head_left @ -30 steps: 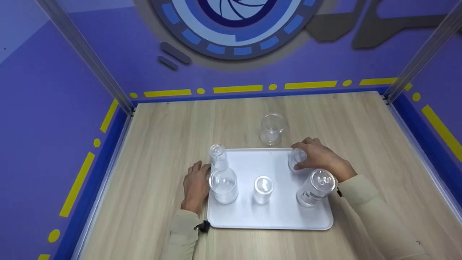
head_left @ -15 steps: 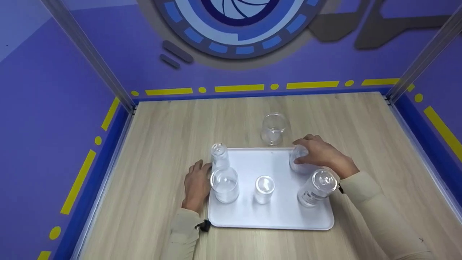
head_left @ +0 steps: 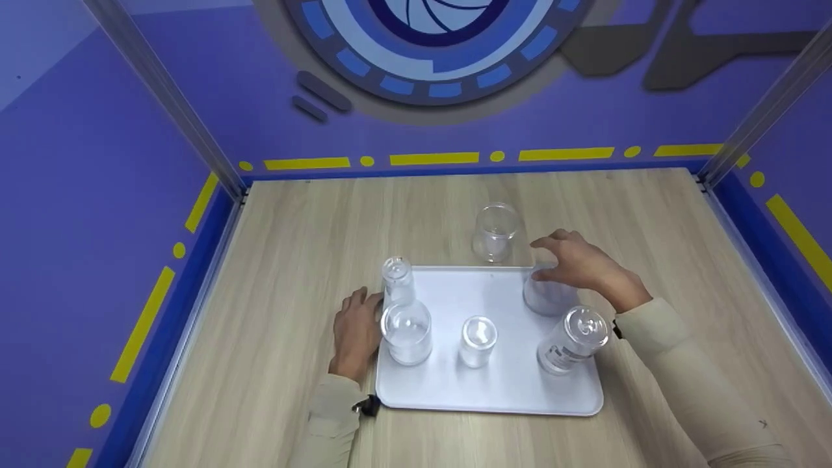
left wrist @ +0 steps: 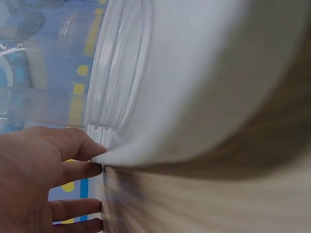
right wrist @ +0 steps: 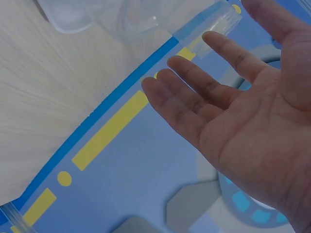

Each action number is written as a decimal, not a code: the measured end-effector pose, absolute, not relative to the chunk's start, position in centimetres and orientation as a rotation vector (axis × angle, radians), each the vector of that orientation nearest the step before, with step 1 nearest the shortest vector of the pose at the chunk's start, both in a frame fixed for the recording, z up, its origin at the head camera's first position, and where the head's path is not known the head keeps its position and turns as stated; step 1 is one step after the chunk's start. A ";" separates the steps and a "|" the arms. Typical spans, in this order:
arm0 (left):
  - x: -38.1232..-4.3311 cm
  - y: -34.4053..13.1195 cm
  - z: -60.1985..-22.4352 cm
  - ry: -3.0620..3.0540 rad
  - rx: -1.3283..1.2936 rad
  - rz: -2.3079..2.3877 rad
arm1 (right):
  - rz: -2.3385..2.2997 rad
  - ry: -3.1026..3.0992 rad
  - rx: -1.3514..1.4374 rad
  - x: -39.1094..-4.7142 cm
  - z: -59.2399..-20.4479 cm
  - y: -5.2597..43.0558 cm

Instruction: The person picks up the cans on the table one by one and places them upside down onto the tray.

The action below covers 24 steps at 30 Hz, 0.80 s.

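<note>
My left hand [head_left: 354,331] is at the left edge of a white tray [head_left: 448,393]. In the left wrist view its thumb and index finger pinch the rim, the other fingers [left wrist: 75,208] extending below. Close beside them an upside-down clear jar [left wrist: 119,68] rests its threaded neck on the tray. My right hand [head_left: 578,260] is over the tray's back right corner, just above a clear jar [head_left: 551,299] that it partly hides. The right wrist view shows its palm and fingers [right wrist: 209,87] spread, holding nothing.
Also on the tray are a tall slim clear jar [head_left: 398,279] at back left, a small one [head_left: 478,341] in the middle and a labelled one [head_left: 572,341] at front right. Behind the tray a clear jar [head_left: 496,234] stands on the wooden table [head_left: 312,227]. Printed panels [head_left: 559,123] enclose the table.
My right hand has let go of the jar at the back right corner and lifted slightly up and away from it. My left hand stays at the tray's edge.
</note>
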<state>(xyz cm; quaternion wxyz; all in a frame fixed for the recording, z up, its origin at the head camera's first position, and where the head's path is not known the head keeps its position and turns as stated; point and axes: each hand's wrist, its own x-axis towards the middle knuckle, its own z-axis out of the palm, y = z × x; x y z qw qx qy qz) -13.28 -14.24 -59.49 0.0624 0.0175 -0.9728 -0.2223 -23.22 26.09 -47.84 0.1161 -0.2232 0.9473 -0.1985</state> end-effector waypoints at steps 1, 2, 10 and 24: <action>-13.3 -14.2 -59.5 -2.946 0.058 -0.672 | -0.580 2.779 -0.651 -23.3 -47.7 26.1; -13.3 -14.2 -59.4 -2.953 0.064 -0.673 | -0.580 2.784 -0.654 -23.4 -47.6 26.0; -13.4 -14.0 -59.3 -2.980 0.094 -0.696 | -0.590 2.825 -0.679 -24.3 -46.8 25.8; -13.2 -14.2 -59.6 -2.950 0.069 -0.662 | -0.573 2.840 -0.644 -26.2 -45.7 24.4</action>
